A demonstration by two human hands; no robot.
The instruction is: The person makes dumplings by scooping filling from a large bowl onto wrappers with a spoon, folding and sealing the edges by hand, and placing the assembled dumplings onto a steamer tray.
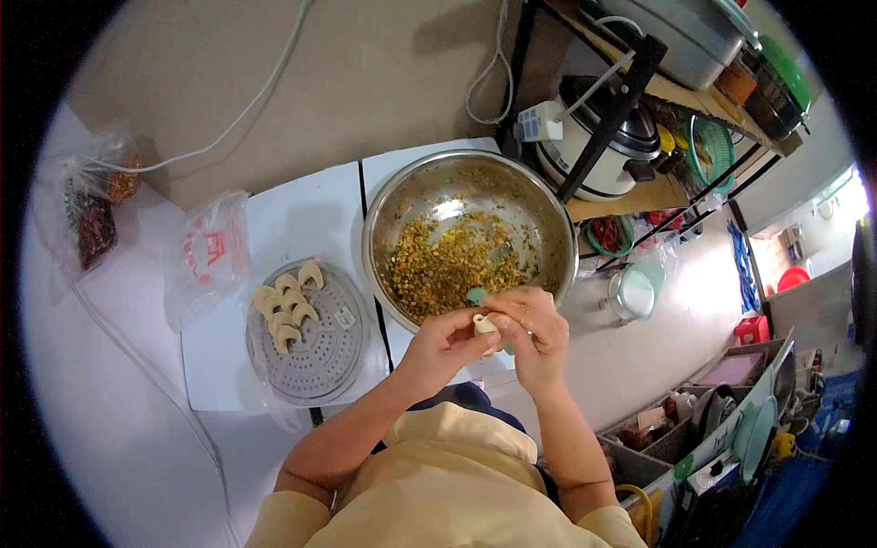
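Observation:
A small pale dumpling (485, 325) is pinched between my two hands, in front of the near rim of a large steel bowl (379, 285). My left hand (445, 349) closes its thumb and fingers on the dumpling's left side. My right hand (530, 331) presses the other side and also holds a green utensil (476, 296), whose end points over the bowl. Chopped filling (448, 265) covers much of the bowl's bottom. Left of the bowl, several folded dumplings (288, 306) lie on the left part of a round perforated tray (320, 361).
A clear plastic bag (212, 251) lies left of the tray, with bagged food (96, 228) farther left. Behind the bowl at the right stands a shelf with a rice cooker (598, 151). A white cable (247, 132) hangs along the wall. Crates (671, 438) stand at the lower right.

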